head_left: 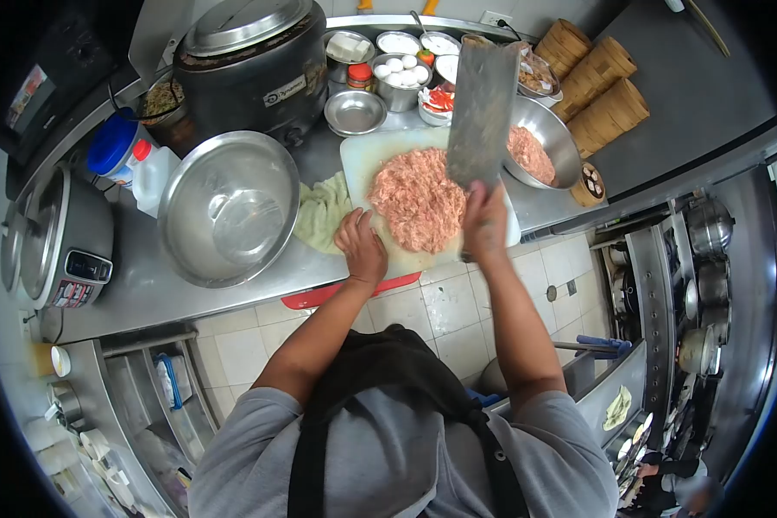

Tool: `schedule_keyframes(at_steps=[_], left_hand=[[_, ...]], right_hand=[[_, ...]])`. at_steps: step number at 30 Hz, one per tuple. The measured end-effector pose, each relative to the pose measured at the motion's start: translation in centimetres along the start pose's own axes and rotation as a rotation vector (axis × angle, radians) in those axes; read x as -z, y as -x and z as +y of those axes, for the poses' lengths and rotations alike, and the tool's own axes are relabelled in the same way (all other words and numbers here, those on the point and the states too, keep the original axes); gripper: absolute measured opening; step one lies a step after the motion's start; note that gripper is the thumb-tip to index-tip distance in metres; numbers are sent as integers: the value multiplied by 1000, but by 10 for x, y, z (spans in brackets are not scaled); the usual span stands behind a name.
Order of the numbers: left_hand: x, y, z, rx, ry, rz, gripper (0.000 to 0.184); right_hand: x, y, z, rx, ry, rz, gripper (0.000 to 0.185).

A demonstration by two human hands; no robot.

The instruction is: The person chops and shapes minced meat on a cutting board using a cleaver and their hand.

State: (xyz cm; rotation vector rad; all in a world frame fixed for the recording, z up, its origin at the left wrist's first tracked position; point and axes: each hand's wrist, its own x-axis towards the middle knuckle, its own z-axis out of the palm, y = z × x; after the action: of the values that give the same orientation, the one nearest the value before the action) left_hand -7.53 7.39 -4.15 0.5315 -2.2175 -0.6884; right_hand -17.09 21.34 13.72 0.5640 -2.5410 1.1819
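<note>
My right hand is closed around the handle of a large cleaver, its broad blade raised and slightly blurred. Just left of that hand, a flattened mound of minced meat lies on a white cutting board. My left hand has its fingers bent over the board's lower left edge, gripping it beside the meat. A pale green cloth lies next to these fingers. Behind the cleaver, a metal bowl holds more minced meat; the blade covers part of the bowl.
A large steel bowl stands left of the board, near a black soup warmer. A pot of eggs and several small containers line the back. Bamboo steamers lie at the right. Another person is at lower right.
</note>
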Motion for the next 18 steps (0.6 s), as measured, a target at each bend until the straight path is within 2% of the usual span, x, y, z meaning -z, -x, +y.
schedule_keyframes(at_steps=[1, 3, 6, 7, 9, 12, 13, 15, 18], left_hand=[[1, 1, 0, 1, 1, 1, 46], [-2, 0, 0, -1, 7, 11, 46], [-3, -6, 0, -15, 10, 34, 45], [0, 2, -1, -18, 8, 22, 44], [1, 1, 0, -19, 5, 3, 44], [0, 0, 0, -16, 2, -1, 44], [0, 0, 0, -14, 1, 1, 44], [0, 1, -2, -21, 8, 7, 44], [1, 7, -4, -4, -2, -28, 43]], right_hand=[[-19, 14, 22, -27, 143, -114, 22], [-26, 29, 78, 39, 393, -654, 24], [18, 4, 56, 85, 371, -637, 23], [36, -5, 17, -96, 305, -599, 23], [63, -23, -32, -189, 251, -520, 23], [48, -23, -52, -51, 39, -201, 21], [8, -15, -10, 98, -37, 0, 22], [-13, 11, 15, -88, 262, -329, 23], [-6, 22, 77, 37, 386, -716, 25]])
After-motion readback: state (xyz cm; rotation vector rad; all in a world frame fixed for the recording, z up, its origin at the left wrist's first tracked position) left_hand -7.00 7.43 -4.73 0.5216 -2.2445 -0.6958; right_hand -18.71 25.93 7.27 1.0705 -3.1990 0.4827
